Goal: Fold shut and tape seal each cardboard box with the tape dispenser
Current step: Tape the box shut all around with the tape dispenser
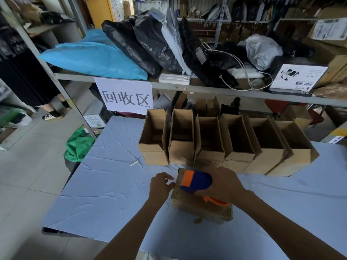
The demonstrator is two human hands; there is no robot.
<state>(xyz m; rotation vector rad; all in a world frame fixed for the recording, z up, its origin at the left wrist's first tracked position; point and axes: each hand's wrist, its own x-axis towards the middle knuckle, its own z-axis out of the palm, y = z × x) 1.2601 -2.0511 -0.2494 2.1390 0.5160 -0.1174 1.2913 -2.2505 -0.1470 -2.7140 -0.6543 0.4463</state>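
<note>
A small closed cardboard box (199, 207) lies on the blue table in front of me. My right hand (221, 182) grips a blue and orange tape dispenser (195, 181) that sits on the box's top near its far end. My left hand (161, 186) is at the box's left side, fingertips touching its upper edge. Behind it stands a row of several open cardboard boxes (225, 145) with their flaps up.
The blue table (105, 184) ends at the left and near edges. A metal shelf (169, 85) loaded with black and blue bags hangs over the far side, with a white paper sign. A person's legs stand at far left. A green bag lies on the floor.
</note>
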